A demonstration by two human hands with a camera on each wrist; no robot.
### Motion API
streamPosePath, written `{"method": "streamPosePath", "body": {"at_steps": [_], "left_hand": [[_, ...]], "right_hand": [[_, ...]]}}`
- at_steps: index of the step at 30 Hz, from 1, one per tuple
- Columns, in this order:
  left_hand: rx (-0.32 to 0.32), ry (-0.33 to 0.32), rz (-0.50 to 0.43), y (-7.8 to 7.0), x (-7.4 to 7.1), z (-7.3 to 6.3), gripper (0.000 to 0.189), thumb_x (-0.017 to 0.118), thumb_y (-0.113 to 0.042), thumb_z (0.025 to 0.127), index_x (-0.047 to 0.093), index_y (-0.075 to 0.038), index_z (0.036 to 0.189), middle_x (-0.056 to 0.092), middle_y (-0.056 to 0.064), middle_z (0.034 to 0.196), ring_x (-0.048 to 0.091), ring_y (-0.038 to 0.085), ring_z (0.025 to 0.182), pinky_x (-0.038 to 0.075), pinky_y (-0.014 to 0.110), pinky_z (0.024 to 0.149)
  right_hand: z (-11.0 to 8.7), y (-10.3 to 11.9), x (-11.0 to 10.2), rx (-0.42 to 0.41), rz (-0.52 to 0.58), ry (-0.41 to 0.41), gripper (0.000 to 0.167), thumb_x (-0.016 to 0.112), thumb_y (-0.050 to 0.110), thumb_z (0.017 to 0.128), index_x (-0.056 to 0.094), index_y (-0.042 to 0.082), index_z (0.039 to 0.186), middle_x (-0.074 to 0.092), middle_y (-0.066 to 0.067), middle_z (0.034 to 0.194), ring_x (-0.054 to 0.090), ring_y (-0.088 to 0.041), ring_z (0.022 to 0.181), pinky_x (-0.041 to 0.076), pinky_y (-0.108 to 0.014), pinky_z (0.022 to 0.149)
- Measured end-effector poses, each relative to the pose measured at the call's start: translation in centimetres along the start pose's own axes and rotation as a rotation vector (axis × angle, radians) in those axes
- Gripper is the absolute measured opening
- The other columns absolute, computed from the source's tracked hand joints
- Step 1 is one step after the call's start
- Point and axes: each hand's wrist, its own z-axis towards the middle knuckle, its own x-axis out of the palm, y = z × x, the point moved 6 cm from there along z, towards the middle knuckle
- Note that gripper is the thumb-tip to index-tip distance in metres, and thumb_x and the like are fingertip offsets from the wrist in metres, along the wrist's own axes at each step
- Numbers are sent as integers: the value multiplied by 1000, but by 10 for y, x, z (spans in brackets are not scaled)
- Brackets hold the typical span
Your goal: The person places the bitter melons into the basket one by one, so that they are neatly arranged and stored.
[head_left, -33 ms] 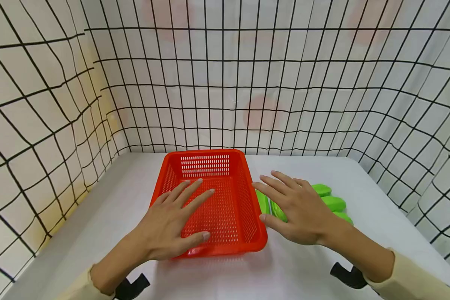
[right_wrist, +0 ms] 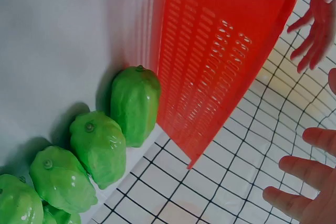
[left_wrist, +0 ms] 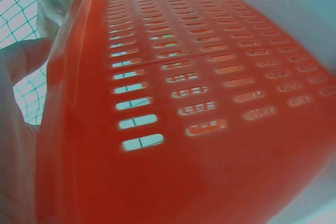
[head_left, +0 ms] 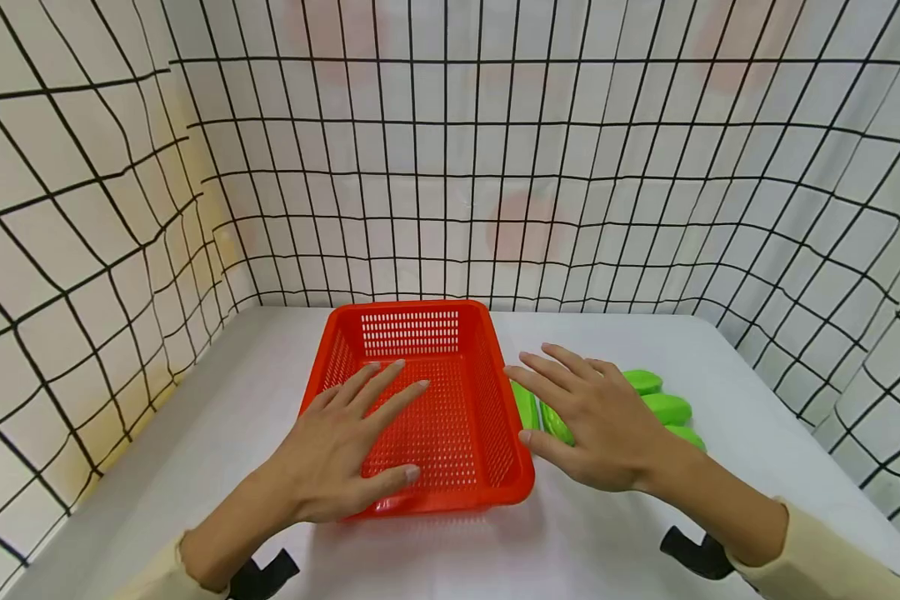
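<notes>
A red plastic basket (head_left: pixel 450 417) with slotted walls stands on the table, and its floor shows bare. Above its near left side hovers my left hand (head_left: pixel 337 458), palm down with fingers spread. Its slotted outer wall (left_wrist: pixel 236 177) fills most of the left wrist view, beside part of that hand (left_wrist: pixel 18 98). Just right of the basket, my right hand (head_left: pixel 607 425) is held over several green ridged fruits (head_left: pixel 667 408), its fingers straight and holding nothing. In the right wrist view a row of these fruits (right_wrist: pixel 135 106) lies against and near the basket's outer wall (right_wrist: pixel 210 45).
The white table (head_left: pixel 592 542) carries the basket and fruits. Black netting (head_left: pixel 446 175) over pale walls encloses its back and both sides. Dark straps (head_left: pixel 697 554) sit at the wrists, below pale sleeves (head_left: pixel 817 554).
</notes>
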Motion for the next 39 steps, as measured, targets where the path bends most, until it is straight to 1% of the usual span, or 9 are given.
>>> {"method": "streamPosePath", "body": {"at_steps": [6,11,18,23,28,30,33,36,39], "left_hand": [[-1,-10,-16,0,2,-1,80,43,-73,94,19,-38,162,12,-6,170,16,27,155,38,64,108],[-8,-29,-39,1,1,-1,78,44,-71,95,21,-38,161,14,-5,169,20,28,154,38,65,107],[-70,-33,-109,13,2,-3,80,52,-67,94,20,-39,161,18,-3,169,21,32,153,40,68,104],[-158,-71,-197,34,-2,-9,78,58,-59,95,22,-38,161,23,1,167,25,32,151,45,68,99],[-255,-110,-302,63,-2,-19,75,57,-51,98,25,-29,162,26,10,164,28,37,148,44,72,98],[-279,-122,-364,73,0,-22,73,56,-46,99,25,-24,162,27,13,163,29,40,147,42,74,99],[-316,-136,-479,86,3,-26,73,57,-39,99,25,-18,161,28,16,162,31,43,144,46,72,97],[-366,-137,-591,96,6,-29,73,53,-39,100,22,-16,162,28,18,162,34,46,141,46,71,98],[-433,-124,-713,107,10,-31,71,45,-43,103,18,-16,163,25,22,163,35,49,141,43,70,102]], "right_hand": [[-4,-1,2,4,-5,8,68,62,52,92,45,27,154,47,0,156,36,-31,147,42,-64,105],[-8,-4,2,3,-11,-7,68,63,50,92,46,26,153,49,-1,154,38,-33,146,43,-65,104],[-14,-10,1,22,-13,-10,68,65,50,91,46,28,153,50,-2,153,39,-34,144,43,-65,102],[-19,-17,4,34,-1,-15,67,64,49,92,45,29,153,50,-2,153,40,-34,143,43,-65,102],[-25,-26,13,44,7,-15,67,64,48,92,46,27,153,50,-4,153,43,-36,141,43,-66,103],[-30,-31,16,54,14,-19,66,65,47,92,47,25,152,50,-5,153,44,-37,140,41,-65,105],[-38,-40,19,72,18,-35,67,67,46,92,47,24,152,52,-6,151,46,-38,138,41,-67,105],[-45,-47,22,90,17,-42,68,68,46,91,47,24,152,53,-7,150,47,-38,137,43,-69,100],[-51,-53,29,102,7,-32,69,68,48,92,46,24,152,53,-7,149,48,-38,136,44,-68,97]]}}
